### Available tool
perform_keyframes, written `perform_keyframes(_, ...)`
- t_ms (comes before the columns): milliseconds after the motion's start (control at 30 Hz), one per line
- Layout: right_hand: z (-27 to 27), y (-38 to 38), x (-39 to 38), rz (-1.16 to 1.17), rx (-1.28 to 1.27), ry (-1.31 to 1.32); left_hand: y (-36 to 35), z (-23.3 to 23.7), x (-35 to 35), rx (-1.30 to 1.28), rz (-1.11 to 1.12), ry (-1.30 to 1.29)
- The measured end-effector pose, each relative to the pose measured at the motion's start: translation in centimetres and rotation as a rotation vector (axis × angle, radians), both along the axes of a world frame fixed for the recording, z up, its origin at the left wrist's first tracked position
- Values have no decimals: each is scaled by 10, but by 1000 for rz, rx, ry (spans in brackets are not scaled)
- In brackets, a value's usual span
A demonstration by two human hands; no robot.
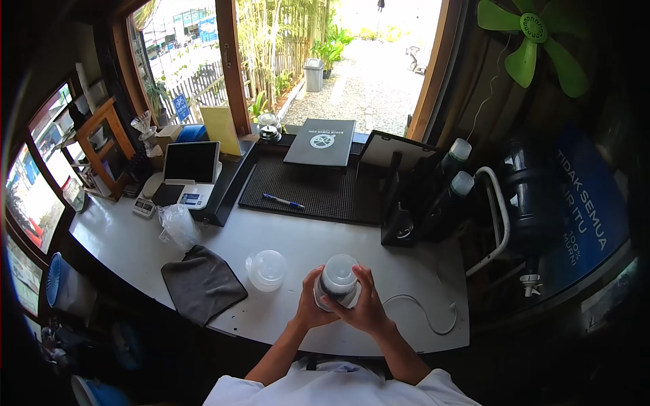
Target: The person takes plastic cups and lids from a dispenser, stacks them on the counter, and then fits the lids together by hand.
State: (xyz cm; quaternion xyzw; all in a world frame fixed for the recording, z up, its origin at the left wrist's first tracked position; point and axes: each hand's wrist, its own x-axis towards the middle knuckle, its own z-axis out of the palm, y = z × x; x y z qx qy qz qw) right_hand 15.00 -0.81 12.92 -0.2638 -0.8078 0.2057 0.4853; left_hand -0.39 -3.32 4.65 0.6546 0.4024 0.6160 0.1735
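Between my two hands, over the front of the counter, is a translucent plastic cup [340, 271] with a pale round top; something dark shows through its lower part. My left hand [313, 303] wraps around its left side. Around the right side curl the fingers of my right hand [364, 302], with its thumb across the front. A clear round plastic lid or tub [266, 270] lies on the counter left of my hands. Further left is a crumpled dark grey cloth [204, 284], hanging partly over the front edge.
On the white counter [308, 238] stand a tablet [191, 162], a crumpled plastic bag [179, 226] and a card reader [143, 206]. A pen [283, 201] and black menu [320, 142] lie on the black mat [325, 196]. Bottles [452, 193] stand right; a cable [433, 325] curls nearby.
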Motion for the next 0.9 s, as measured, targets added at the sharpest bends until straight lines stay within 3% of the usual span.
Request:
perform_keyframes(100,6,-1,0,-8,44,-3,-2,-1,3,-142,35,17)
perform_keyframes(167,8,-1,0,-10,52,25,5,-28,0,-272,-28,-115)
perform_keyframes(400,18,2,12,31,34,113,-5,-6,9,-317,17,-17)
perform_keyframes(500,28,5,28,45,62,239,-7,2,9,-214,211,706)
perform_keyframes(633,40,22,62,154,-67,500,-10,-15,26,-250,200,235)
perform_keyframes(700,48,42,92,25,43,586,-25,-39,27,-246,252,112)
perform_keyframes(733,57,61,111,-52,151,620,-21,-37,31,-181,273,72)
perform_keyframes(767,57,85,130,-23,55,685,-25,-12,42,-230,282,90)
perform_keyframes(867,95,171,194,-313,259,602,-24,-17,52,-196,286,-22)
perform_keyframes(900,104,193,207,-366,298,610,-25,-22,50,-175,362,84)
